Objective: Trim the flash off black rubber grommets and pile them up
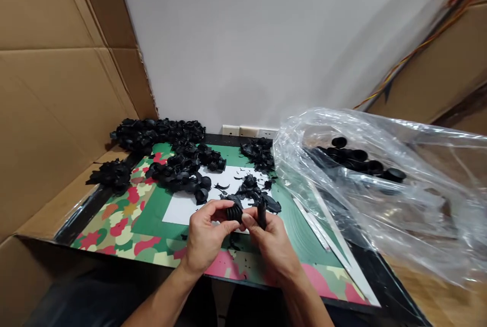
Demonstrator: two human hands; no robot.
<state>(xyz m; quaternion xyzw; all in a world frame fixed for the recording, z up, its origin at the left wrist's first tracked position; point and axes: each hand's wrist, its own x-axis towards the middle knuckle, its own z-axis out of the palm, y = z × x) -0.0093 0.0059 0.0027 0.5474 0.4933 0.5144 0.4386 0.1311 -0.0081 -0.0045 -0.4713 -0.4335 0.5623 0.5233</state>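
In front of me, my left hand pinches a black ribbed rubber bellows between thumb and fingers. Close against its right side, my right hand is closed with thumb and fingertips at the edge of the part. A short dark stick-like thing stands up from the right hand's fingers; its kind is hard to make out. Just beyond the hands, black rubber scraps lie on a white sheet. To the left is a heap of similar ribbed black parts.
More black pieces pile up at the back left and on the left edge. A clear plastic bag at right holds several black rubber parts. White strips lie beside it. Cardboard stands left; wall sockets sit behind.
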